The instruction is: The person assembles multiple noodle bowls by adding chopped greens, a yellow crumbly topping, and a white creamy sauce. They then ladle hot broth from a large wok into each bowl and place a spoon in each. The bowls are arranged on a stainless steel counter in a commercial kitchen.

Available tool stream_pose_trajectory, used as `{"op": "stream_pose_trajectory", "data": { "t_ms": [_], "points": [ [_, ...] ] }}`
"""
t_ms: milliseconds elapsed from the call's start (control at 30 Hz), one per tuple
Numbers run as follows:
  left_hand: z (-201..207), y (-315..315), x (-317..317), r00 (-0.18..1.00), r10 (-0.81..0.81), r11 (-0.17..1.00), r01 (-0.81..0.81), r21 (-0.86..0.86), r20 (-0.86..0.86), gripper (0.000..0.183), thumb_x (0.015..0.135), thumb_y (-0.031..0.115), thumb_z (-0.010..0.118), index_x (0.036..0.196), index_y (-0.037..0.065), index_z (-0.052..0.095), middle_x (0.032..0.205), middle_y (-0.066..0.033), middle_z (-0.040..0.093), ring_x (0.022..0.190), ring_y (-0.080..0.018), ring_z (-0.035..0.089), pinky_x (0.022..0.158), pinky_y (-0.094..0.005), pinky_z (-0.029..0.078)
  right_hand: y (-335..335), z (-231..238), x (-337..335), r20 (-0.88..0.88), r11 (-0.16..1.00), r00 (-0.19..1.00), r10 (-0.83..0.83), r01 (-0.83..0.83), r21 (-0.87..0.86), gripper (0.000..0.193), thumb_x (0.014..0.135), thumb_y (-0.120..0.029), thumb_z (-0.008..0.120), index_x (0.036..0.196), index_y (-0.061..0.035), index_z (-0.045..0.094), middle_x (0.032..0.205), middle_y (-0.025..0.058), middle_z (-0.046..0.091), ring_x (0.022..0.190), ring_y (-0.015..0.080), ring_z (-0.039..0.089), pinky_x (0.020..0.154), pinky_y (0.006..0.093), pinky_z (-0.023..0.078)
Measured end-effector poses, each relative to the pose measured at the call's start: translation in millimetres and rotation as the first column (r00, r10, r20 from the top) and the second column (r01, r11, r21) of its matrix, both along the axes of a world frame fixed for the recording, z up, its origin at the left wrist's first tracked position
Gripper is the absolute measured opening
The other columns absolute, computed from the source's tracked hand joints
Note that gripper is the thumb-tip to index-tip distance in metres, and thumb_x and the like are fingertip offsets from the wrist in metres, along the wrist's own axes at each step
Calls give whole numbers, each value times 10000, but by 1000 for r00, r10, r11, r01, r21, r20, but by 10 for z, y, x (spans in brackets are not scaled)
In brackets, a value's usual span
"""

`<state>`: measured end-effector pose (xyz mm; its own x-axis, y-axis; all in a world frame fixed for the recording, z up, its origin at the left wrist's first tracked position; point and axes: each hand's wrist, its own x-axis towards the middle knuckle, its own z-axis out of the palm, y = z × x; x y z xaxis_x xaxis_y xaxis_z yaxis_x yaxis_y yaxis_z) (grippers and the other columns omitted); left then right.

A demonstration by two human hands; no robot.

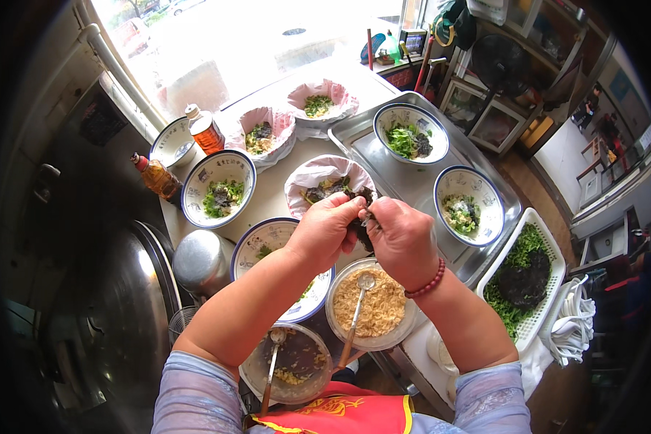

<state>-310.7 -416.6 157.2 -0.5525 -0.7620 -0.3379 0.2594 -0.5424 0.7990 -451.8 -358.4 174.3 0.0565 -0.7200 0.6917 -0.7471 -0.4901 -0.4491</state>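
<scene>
Tearing at a clump of dark, seaweed-like food (360, 230), two bare hands meet mid-table in the head view. The clump looks nearly black, crinkled and ragged-edged, and hangs between the fingers at the near side of a paper-lined bowl (294, 186), where more dark pieces lie. The left hand (324, 228) pinches it between thumb and fingers; the right hand (401, 235), above a beaded bracelet (428, 281), is clenched around the other side.

Below the wrists stand a blue-rimmed bowl (271, 230), partly hidden by the left forearm, and a tub of pale chopped bits (387, 307) with a spoon (356, 307) resting in it. A second tub (248, 365), holding scraps and another spoon (270, 369), sits close to the person's red apron (365, 412). At left, a metal canister (197, 257) and two bottles (159, 177) crowd the table's edge.

A strip of pale tabletop (269, 195) shows left of the lined bowl. To the right, bare metal of a tray (412, 195) lies between two filled bowls (470, 179); its raised rim runs down toward a white basket (555, 242) of greens and dark food.
</scene>
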Motion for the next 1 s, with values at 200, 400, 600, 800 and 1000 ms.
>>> {"op": "stream_pose_trajectory", "data": {
  "t_ms": [200,400,600,800,1000],
  "points": [
    [-120,-913,-40,935,322,946,-310,-99,149,173,1003,207,478,1027,43,525,827,-71,588,595,-121,549,466,-246,461,114,293,-109,99,979,975,199,-201,10,156,766,-21,713,852,-36,583,732,114,621,612,281,621,534,358,494],
    [154,-2015,-79,841,447,893,-402,-200,304,580,1033,355,372,1462,0,210,1377,-276,402,975,-354,648,743,-355,615,154,99,-265,157,952,965,211,-239,190,151,820,-46,729,869,-8,591,722,122,617,589,256,605,546,312,485],
    [-22,-1001,-117,909,-291,930,342,-134,298,463,1014,376,436,1244,-21,503,1118,-179,607,958,-258,650,682,-348,585,148,-39,-478,369,959,926,-75,-34,281,137,900,-135,682,889,-25,601,706,83,609,597,138,567,560,260,470],
    [244,308,-81,875,-266,829,422,-366,406,242,962,273,586,879,46,588,672,-27,628,557,-142,585,539,-282,492,138,-130,-172,635,968,767,-91,-81,237,180,941,-187,641,895,-24,579,648,38,583,590,69,511,533,282,457],
    [478,712,167,865,288,306,323,-896,410,85,881,128,627,898,45,614,763,-76,622,644,-182,615,561,-309,498,237,-176,-355,639,920,732,-239,-41,391,203,958,-197,622,831,-43,585,682,-79,476,624,26,379,546,199,352]
  ]
}}
